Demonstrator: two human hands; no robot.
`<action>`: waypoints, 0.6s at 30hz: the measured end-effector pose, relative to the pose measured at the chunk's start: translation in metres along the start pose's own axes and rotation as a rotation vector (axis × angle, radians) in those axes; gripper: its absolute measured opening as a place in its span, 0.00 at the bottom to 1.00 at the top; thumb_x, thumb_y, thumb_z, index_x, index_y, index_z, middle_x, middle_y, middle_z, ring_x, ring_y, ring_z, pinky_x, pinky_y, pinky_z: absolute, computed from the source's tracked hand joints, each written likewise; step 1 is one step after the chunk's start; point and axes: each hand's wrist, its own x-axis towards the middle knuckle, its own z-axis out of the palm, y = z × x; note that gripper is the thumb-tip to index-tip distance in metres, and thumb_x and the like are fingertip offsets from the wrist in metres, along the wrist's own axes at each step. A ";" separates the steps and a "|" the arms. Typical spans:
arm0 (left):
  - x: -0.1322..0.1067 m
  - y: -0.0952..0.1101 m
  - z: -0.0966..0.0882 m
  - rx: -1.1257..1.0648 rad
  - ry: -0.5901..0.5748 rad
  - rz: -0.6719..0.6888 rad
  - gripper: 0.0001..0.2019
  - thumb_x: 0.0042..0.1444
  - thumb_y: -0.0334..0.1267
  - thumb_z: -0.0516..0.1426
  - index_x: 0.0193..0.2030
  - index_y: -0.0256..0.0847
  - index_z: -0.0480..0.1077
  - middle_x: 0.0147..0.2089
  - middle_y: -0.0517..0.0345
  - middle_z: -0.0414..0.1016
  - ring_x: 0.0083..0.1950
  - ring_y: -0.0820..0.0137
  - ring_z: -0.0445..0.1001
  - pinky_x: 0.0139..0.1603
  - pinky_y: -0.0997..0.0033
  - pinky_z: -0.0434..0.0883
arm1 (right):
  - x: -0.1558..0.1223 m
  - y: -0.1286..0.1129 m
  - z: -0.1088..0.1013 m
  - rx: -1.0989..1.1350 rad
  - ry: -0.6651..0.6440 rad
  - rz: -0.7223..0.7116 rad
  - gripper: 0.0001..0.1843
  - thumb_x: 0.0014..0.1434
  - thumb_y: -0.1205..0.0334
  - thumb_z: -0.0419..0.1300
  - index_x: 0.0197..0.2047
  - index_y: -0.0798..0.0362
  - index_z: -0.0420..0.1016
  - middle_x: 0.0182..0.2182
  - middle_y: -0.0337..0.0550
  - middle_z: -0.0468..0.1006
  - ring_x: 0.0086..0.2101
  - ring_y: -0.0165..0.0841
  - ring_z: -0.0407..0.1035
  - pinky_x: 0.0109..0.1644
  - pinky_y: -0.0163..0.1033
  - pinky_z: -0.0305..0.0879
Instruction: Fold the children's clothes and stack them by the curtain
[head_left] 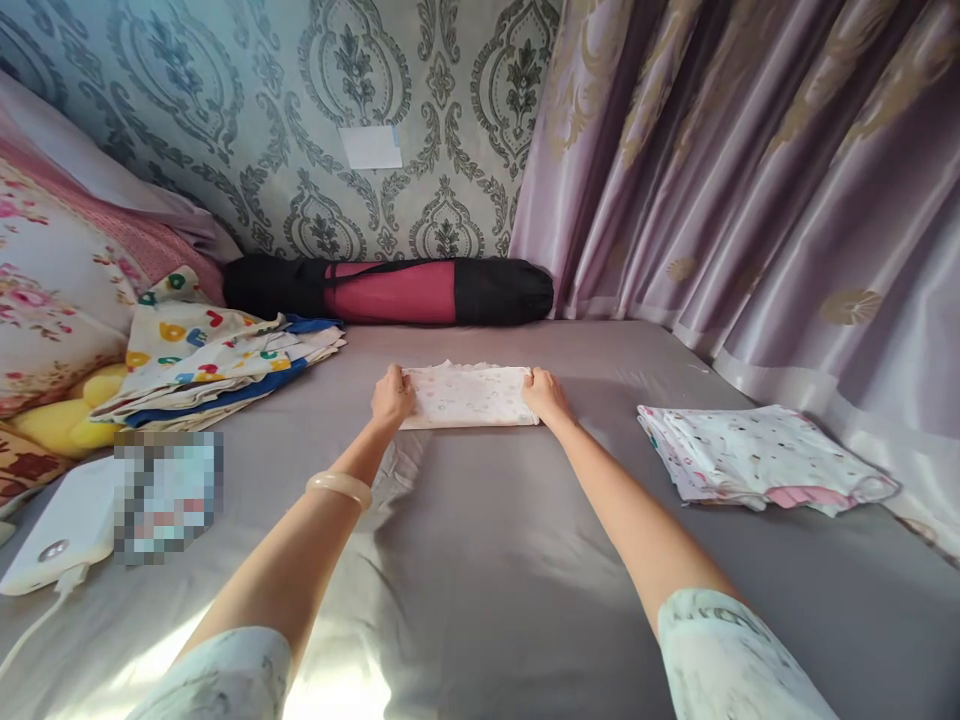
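Observation:
A white cloth (471,396) with a faint print is folded into a long rectangle, stretched between my two hands over the grey bed sheet. My left hand (392,397) is closed on its left end, fingers wrapped round the edge. At the opposite end, my right hand (547,396) pinches the upper right corner. The far edge of the cloth looks slightly ruffled. Whether the cloth rests on the sheet or hangs just above it, I cannot tell. A pale bangle (339,487) circles my left wrist.
Folded printed cloths (765,455) lie stacked at the right. Colourful patterned cloths (202,350) are piled at the left, near a floral pillow (52,285). A white device (71,525) with a cable sits front left. Along the wall lies a black and red roll bag (390,291); curtains (712,150) hang right.

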 end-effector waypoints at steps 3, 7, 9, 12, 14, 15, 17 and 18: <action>0.003 0.004 0.003 0.033 -0.025 0.000 0.16 0.64 0.39 0.44 0.52 0.41 0.66 0.47 0.41 0.77 0.47 0.54 0.76 0.39 0.61 0.68 | 0.004 -0.005 0.003 0.021 0.005 0.040 0.17 0.68 0.60 0.45 0.51 0.55 0.71 0.48 0.56 0.77 0.48 0.42 0.72 0.45 0.41 0.66; 0.005 0.007 0.005 0.051 -0.048 0.027 0.20 0.66 0.41 0.40 0.56 0.37 0.64 0.49 0.34 0.75 0.47 0.48 0.76 0.40 0.58 0.67 | 0.009 -0.009 0.010 0.012 0.019 0.045 0.18 0.70 0.60 0.42 0.53 0.57 0.68 0.46 0.59 0.77 0.48 0.45 0.73 0.46 0.44 0.66; 0.007 0.006 0.008 0.066 -0.041 0.068 0.20 0.66 0.41 0.39 0.56 0.36 0.64 0.50 0.33 0.75 0.46 0.48 0.76 0.39 0.58 0.67 | 0.013 -0.009 0.013 -0.006 0.022 0.044 0.18 0.70 0.60 0.41 0.54 0.58 0.66 0.45 0.60 0.78 0.48 0.45 0.74 0.47 0.45 0.66; 0.010 0.005 0.012 0.109 -0.041 0.091 0.20 0.67 0.41 0.38 0.55 0.38 0.64 0.51 0.34 0.74 0.47 0.50 0.76 0.39 0.59 0.67 | 0.018 -0.008 0.019 -0.036 0.019 0.037 0.19 0.71 0.60 0.40 0.55 0.58 0.65 0.45 0.61 0.78 0.48 0.45 0.74 0.49 0.45 0.65; 0.012 0.003 0.015 0.134 -0.051 0.079 0.20 0.67 0.41 0.38 0.55 0.38 0.64 0.51 0.35 0.74 0.48 0.50 0.76 0.40 0.59 0.68 | 0.020 -0.008 0.021 -0.052 0.018 0.033 0.19 0.71 0.61 0.40 0.55 0.58 0.64 0.45 0.62 0.78 0.48 0.45 0.74 0.49 0.46 0.65; 0.013 0.002 0.017 0.143 -0.056 0.075 0.20 0.67 0.41 0.38 0.55 0.39 0.64 0.51 0.35 0.74 0.48 0.50 0.76 0.40 0.58 0.68 | 0.021 -0.008 0.022 -0.057 0.018 0.031 0.19 0.71 0.61 0.40 0.55 0.58 0.64 0.45 0.62 0.78 0.48 0.45 0.74 0.49 0.46 0.65; 0.016 0.001 0.020 0.152 -0.060 0.073 0.20 0.67 0.41 0.38 0.55 0.39 0.64 0.51 0.35 0.74 0.48 0.50 0.76 0.40 0.57 0.68 | 0.022 -0.008 0.023 -0.066 0.022 0.033 0.19 0.71 0.61 0.40 0.55 0.58 0.64 0.45 0.62 0.78 0.48 0.45 0.74 0.49 0.45 0.65; 0.017 0.000 0.021 0.155 -0.059 0.072 0.19 0.66 0.41 0.38 0.55 0.39 0.64 0.50 0.35 0.74 0.47 0.49 0.76 0.40 0.57 0.68 | 0.022 -0.008 0.024 -0.069 0.023 0.037 0.19 0.71 0.61 0.40 0.55 0.58 0.65 0.45 0.62 0.78 0.48 0.44 0.74 0.49 0.45 0.65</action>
